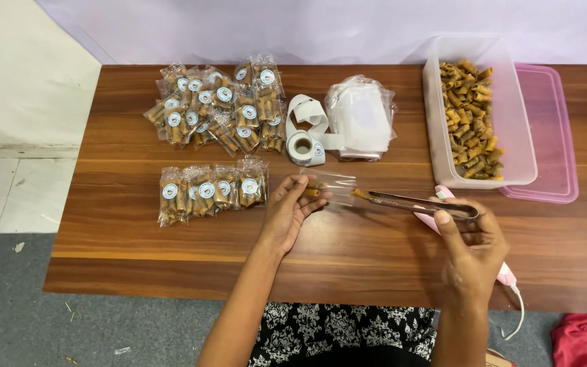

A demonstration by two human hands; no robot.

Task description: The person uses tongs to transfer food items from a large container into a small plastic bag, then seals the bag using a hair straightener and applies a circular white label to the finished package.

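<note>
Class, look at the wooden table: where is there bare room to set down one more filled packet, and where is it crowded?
Bare wood lies along the near edge of the table, below the row of filled packets and left of the left hand. The far left strip is free too. It is crowded around the packet pile, sticker roll and snack tub.

On the table point(137, 251), a row of filled packets point(212, 190) lies left of the left hand point(287, 211), a heap of packets point(219, 109) behind it. The sticker roll point(305, 146) and empty bags point(363, 115) sit centre-rear; the snack tub point(511, 136) stands right, on its lid point(552, 136).
</note>
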